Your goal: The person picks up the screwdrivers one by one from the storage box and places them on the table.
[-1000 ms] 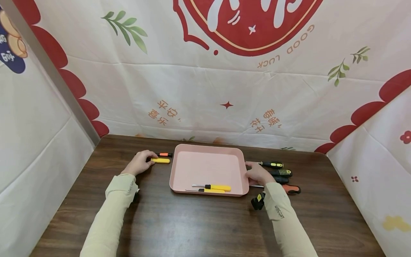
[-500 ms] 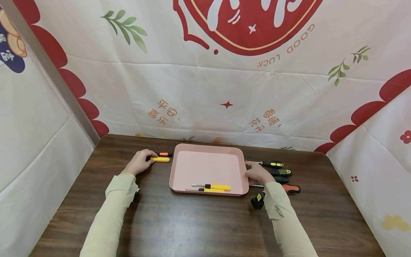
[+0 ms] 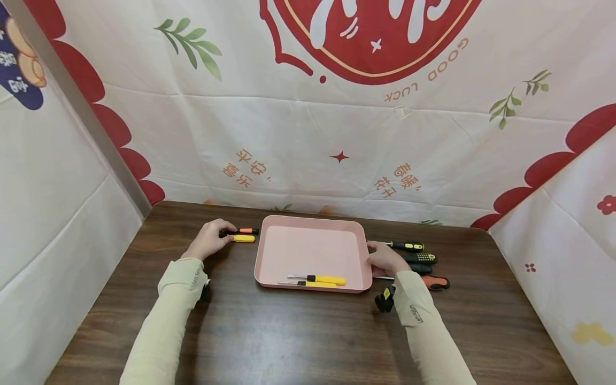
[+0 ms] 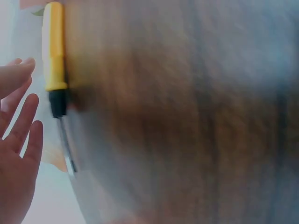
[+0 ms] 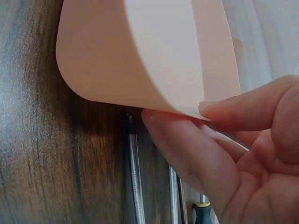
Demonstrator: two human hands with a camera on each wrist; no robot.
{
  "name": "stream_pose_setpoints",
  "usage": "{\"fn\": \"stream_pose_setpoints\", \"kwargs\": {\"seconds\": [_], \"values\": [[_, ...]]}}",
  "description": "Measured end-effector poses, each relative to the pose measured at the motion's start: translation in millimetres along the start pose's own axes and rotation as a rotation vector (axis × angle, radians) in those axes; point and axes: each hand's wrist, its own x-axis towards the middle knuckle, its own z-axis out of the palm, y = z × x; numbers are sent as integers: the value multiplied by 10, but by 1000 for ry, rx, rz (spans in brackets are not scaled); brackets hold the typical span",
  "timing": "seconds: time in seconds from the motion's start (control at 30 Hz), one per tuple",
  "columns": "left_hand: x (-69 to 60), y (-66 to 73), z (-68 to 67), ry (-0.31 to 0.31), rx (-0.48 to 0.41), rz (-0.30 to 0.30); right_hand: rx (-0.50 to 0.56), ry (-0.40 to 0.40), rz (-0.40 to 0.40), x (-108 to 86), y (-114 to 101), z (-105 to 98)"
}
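Observation:
My left hand is beside a yellow-handled screwdriver at the left of the tray. In the left wrist view, its fingers are loosely extended and apart from that screwdriver, whose black collar and metal shaft show. Just behind lies a black tool with an orange band, partly hidden by the hand. My right hand pinches the right rim of a pink tray, thumb inside and fingers outside. Two yellow-handled screwdrivers lie along the tray's front side.
Right of the tray lie several tools: a black-and-yellow screwdriver, black handles and an orange-and-black handle. A black object with a yellow mark sits by the right wrist. Printed cloth hangs behind the wooden table.
My left hand has let go of the yellow-handled screwdriver and moved slightly back from its handle toward the black tool behind. The right hand stays on the tray rim.

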Motion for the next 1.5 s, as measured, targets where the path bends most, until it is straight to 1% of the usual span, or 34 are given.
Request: {"fn": "stream_pose_setpoints", "kwargs": {"seconds": [0.07,0.13,0.2,0.27,0.33,0.43,0.47,0.6,0.67,0.73,0.8,0.87,0.97,1.03,1.2,1.37,1.5], "values": [[36,71,-8,0,11,7,1,4,5,2,7,-1],[79,169,-5,-2,20,30,6,8,8,10,21,-4],[132,284,13,1,21,78,15,9,10,21,37,-10],[191,429,53,-2,17,129,16,6,7,30,49,-21],[251,603,110,-27,12,179,16,3,3,33,52,-31],[327,925,228,-110,-8,204,13,0,4,32,47,-43],[346,1034,273,-150,-17,215,17,1,8,32,44,-44],[383,1442,465,-328,-25,223,14,7,17,34,34,-38],[395,1597,563,-405,-7,246,8,15,19,37,34,-34],[414,1710,658,-461,32,264,3,20,20,39,36,-32],[437,1777,757,-497,67,293,2,22,20,42,41,-33],[455,1816,850,-525,115,317,4,18,19,45,43,-34],[467,1867,950,-580,173,305,6,15,24,47,38,-30],[473,1901,992,-613,199,286,2,13,22,45,30,-24],[480,1961,1060,-660,243,243,-14,20,11,29,4,-10],[464,1978,1131,-704,307,210,-13,17,10,23,-5,-9],[438,1991,1172,-725,335,180,-22,18,13,20,-4,-8]]}}
